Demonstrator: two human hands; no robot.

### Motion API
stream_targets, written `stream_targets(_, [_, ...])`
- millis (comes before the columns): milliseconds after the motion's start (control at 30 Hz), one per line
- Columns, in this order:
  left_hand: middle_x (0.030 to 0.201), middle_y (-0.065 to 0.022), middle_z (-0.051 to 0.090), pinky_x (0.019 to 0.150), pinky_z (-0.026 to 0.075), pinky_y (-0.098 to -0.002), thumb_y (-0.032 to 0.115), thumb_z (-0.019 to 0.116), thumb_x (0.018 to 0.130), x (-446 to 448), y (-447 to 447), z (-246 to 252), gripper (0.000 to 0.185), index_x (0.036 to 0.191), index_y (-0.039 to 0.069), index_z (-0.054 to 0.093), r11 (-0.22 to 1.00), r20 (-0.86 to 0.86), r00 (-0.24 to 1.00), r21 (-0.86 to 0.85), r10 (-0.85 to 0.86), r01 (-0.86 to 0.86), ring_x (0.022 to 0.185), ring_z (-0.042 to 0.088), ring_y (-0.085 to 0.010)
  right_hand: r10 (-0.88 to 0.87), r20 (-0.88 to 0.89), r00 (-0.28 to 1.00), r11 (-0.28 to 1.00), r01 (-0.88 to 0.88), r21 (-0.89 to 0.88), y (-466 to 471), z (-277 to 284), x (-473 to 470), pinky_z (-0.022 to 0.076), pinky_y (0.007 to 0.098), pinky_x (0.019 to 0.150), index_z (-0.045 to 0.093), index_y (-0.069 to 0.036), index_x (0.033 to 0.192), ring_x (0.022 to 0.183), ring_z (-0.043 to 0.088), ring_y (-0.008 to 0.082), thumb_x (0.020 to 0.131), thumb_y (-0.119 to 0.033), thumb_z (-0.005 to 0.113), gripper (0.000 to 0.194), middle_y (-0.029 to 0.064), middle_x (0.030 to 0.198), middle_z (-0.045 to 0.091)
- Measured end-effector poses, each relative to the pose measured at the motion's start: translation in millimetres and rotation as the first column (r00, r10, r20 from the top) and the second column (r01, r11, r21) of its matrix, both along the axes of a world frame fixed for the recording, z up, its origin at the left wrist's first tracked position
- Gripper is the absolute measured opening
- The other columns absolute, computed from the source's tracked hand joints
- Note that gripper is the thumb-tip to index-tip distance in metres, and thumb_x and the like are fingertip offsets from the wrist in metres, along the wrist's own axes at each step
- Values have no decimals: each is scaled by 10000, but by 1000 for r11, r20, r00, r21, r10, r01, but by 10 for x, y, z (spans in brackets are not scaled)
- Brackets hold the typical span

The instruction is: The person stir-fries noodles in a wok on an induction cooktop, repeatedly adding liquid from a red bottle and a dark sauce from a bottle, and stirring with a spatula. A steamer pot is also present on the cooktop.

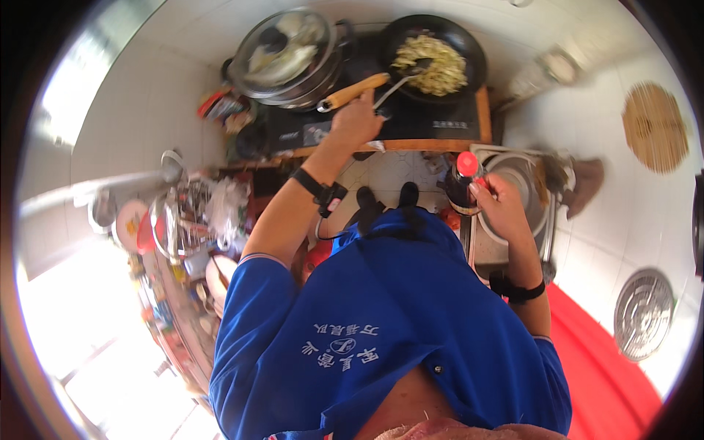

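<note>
My left hand (pixel 356 125) is closed around the near end of a metal spatula (pixel 400 84), just below the wooden handle (pixel 355 92) of a black wok (pixel 476 55). The spatula's head rests among chopped, pale yellow-green food (pixel 440 71) inside the wok. In my right hand (pixel 500 206) is a dark sauce bottle (pixel 457 190) with a red cap (pixel 467 163), held roughly upright near the front edge of the sink. The fingers hide part of the bottle's side.
Left of the wok stands a glass-lidded steamer pot (pixel 286 60) on the black cooktop (pixel 407 129). A metal basin (pixel 517 170) sits in the sink (pixel 495 253) at right. Dishes and a wire rack (pixel 184 220) crowd the left counter. A red sheet (pixel 594 357) lies at lower right.
</note>
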State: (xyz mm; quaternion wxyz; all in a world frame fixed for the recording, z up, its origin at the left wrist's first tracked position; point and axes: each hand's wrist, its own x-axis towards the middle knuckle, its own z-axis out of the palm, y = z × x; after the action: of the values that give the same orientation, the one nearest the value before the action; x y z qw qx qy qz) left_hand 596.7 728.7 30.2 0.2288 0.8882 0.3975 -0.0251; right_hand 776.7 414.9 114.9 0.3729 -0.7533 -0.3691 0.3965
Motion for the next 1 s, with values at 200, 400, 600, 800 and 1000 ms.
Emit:
stream_targets(200, [1206, -237, 696, 953, 546, -473, 211, 738, 918, -558, -345, 2, 763, 1550, -1, 365, 972, 303, 938, -210, 169, -107, 1095, 686, -407, 223, -29, 974, 975, -223, 3, 440, -54, -404, 455, 300, 624, 601, -8, 832, 676, 531, 81, 979, -251, 731, 312, 32, 721, 582])
stream_targets(400, [1131, -238, 735, 940, 554, -461, 228, 695, 949, -1895, -453, -6, 593, 1459, -12, 513, 851, 329, 859, -483, 393, -204, 1079, 709, -389, 400, -120, 909, 915, -403, 0, 1098, -251, -1191, 452, 295, 621, 637, -11, 857, 676, 556, 83, 994, -268, 710, 300, 31, 713, 613])
stream_targets(600, [1080, -239, 754, 901, 567, -426, 267, 682, 961, -3204, -688, -427, 534, 1411, -1, 574, 773, 137, 834, -477, 534, -417, 1034, 730, -381, 493, -149, 857, 870, -482, 103, 2112, -744, -2035, 478, 266, 691, 676, -11, 915, 745, 609, 82, 1030, -236, 658, 253, 23, 796, 684])
stream_targets(800, [1133, -233, 743, 928, 560, -409, 318, 675, 981, -4037, -958, -534, 526, 1409, 27, 584, 648, 103, 723, -542, 683, -535, 1068, 731, -348, 365, -192, 911, 923, -326, 205, 3181, -1327, -2712, 512, 315, 686, 706, 15, 920, 739, 668, 127, 969, -259, 694, 278, 68, 797, 743])
stream_targets(1000, [1164, -237, 733, 953, 553, -402, 290, 656, 994, -4288, -1147, -650, 519, 1419, 7, 565, 599, 93, 669, -546, 738, -585, 1079, 724, -339, 235, -177, 956, 963, -204, 178, 3831, -1670, -2922, 540, 333, 729, 689, 17, 909, 783, 707, 154, 959, -244, 694, 266, 92, 833, 762])
